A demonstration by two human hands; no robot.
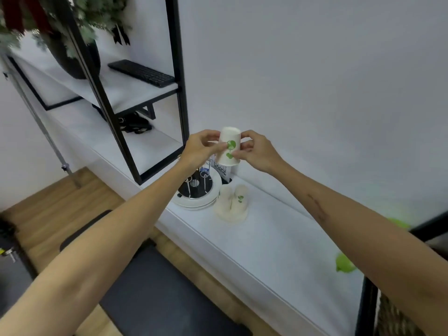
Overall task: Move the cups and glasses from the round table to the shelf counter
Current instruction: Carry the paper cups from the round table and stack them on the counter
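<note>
Left hand (197,147) and right hand (257,151) pinch inverted cup (229,146) (mouth hidden).

You see a matt paper cup (229,147), a smooth white counter (266,238) with a faint sheen, a black metal shelf frame (180,69), and wood-look flooring (48,209).

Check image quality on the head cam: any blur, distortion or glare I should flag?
Head view: wide-angle bending tilts the black shelf frame; the held paper cup and both hands, left hand and right hand, are fairly sharp; the upside-down cups on the counter look smeared; the plant at the edge is blurred; lighting soft and even, no harsh glare.
</note>
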